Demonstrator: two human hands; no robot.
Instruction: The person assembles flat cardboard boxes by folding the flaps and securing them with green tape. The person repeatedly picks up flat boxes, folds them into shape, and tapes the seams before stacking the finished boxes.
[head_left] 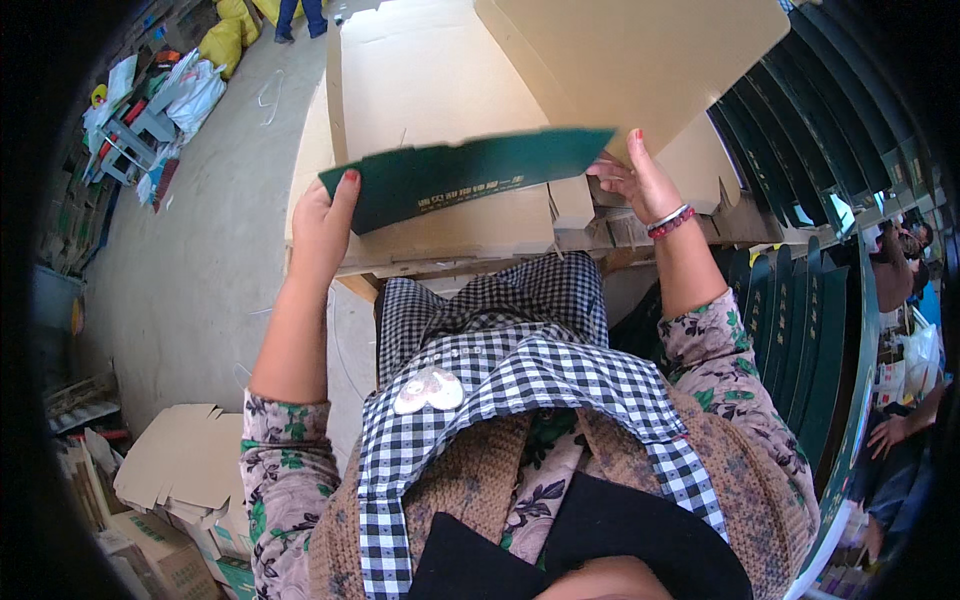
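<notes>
A long dark green cardboard panel (470, 175) with gold print spans the space between my hands, over the near edge of an unfolded cardboard box. Its left end is gripped by my left hand (325, 225), thumb lying over the top edge. At the other end, my right hand (640, 185) is spread, thumb up, its fingertips by the panel's lower right corner; whether they touch it is unclear. Beyond the panel lies the box's plain tan inside (420, 75), with a large tan flap (640, 55) raised at the right. I cannot tell whether the panel is joined to this box.
Stacked flat tan cardboard (480, 230) lies on the worktable under the box. Rows of dark green panels (800, 110) stand at the right. Cardboard sheets and cartons (185, 460) are piled lower left. A stool (140, 140) and yellow sacks (225, 40) stand far left; other people are nearby.
</notes>
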